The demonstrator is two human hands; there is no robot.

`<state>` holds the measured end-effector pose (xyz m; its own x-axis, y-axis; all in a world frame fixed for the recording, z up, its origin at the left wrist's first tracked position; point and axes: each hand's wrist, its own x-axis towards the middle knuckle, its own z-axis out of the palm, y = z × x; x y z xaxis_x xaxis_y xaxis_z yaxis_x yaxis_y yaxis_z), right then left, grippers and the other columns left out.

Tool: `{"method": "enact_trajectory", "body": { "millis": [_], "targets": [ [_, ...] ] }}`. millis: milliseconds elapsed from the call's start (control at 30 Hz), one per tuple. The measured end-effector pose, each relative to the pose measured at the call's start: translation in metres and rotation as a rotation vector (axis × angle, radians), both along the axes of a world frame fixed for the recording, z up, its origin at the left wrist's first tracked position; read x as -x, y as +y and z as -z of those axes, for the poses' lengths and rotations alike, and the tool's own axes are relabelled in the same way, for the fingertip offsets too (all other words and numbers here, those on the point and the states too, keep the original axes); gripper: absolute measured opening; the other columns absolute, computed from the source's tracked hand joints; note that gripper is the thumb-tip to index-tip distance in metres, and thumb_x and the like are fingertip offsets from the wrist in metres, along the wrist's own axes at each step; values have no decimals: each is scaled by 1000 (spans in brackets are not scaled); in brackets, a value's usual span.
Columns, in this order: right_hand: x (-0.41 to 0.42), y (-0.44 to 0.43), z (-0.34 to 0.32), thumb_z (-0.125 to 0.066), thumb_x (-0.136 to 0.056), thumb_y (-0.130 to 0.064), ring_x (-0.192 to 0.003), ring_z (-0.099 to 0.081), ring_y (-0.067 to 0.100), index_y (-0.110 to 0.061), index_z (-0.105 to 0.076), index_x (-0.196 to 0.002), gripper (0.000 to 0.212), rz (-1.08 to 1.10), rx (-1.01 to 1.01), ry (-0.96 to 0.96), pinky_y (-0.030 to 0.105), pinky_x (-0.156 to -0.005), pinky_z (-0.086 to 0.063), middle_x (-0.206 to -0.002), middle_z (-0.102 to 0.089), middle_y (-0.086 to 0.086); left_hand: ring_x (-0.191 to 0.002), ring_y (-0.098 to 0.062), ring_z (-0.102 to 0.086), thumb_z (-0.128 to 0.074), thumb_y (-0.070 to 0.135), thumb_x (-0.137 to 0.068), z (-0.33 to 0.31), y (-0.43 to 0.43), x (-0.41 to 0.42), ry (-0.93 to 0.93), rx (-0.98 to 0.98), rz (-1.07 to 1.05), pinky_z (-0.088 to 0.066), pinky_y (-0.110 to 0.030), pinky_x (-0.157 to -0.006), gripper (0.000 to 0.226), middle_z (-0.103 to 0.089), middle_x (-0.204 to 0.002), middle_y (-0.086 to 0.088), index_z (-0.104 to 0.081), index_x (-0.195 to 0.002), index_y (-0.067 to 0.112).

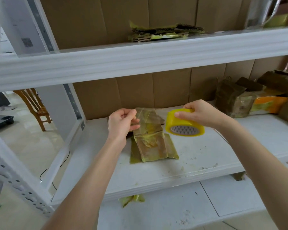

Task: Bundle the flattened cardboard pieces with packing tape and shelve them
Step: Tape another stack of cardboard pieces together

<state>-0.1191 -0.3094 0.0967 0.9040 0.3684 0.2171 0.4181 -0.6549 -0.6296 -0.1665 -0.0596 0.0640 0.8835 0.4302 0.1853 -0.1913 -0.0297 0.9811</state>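
My right hand (201, 113) grips the tape roll (184, 124). My left hand (121, 123) pinches its free end (140, 113) over the cardboard pieces (151, 140) on the middle shelf (206, 155). Wrapping looks partly done; sealing and shelving remain.

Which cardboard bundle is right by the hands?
The taped bundle gripped by the left hand. The far-right pile and the upper-shelf bundle lie farther off.
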Motion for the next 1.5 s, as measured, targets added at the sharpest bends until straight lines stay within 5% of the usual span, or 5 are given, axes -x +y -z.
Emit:
{"method": "enact_trajectory", "body": {
  "millis": [133,400,667,867,1500],
  "targets": [
    [10,-26,28,-80,-65,-53,-73,-67,17,-4,-71,-89,56,-199,-230,385,25,-69,-49,-75,-71,5,-71,-17,-68,-64,13,-90,14,-8,1,57,81,12,-55,-25,-59,9,-64,-72,-9,-65,-84,6],
    [21,-47,69,-82,-55,-62,-77,-65,17,-13,-73,-87,59,-367,-517,565,26,-76,-53,-78,-69,4,-66,-13,-66,-64,11,-90,30,-14,5,106,54,-8,-55,-24,-58,9,-63,-66,-2,-68,-83,6],
    [13,-44,57,-71,-82,-42,-87,-64,12,-33,-68,-101,21,4,-69,177,26,-77,-55,-99,-69,-6,-61,-8,-66,-66,12,-89,37,6,18,63,-95,-72,-53,-20,-52,8,-65,-60,4,-67,-81,13],
    [11,-29,61,-53,-85,-60,-97,-48,16,-56,-57,-119,34,252,237,-35,29,-71,-39,-109,-60,-9,-62,-6,-65,-65,13,-89,43,10,28,-16,-151,-90,-53,-20,-52,11,-66,-62,6,-68,-80,18],
    [-10,17,77,-59,-89,-47,-75,-48,20,-43,-70,-99,16,402,262,-211,30,-66,-42,-77,-59,-6,-69,-5,-62,-63,17,-91,87,23,3,67,-78,-215,-55,-19,-60,15,-65,-77,1,-65,-78,26]
  ]
}}
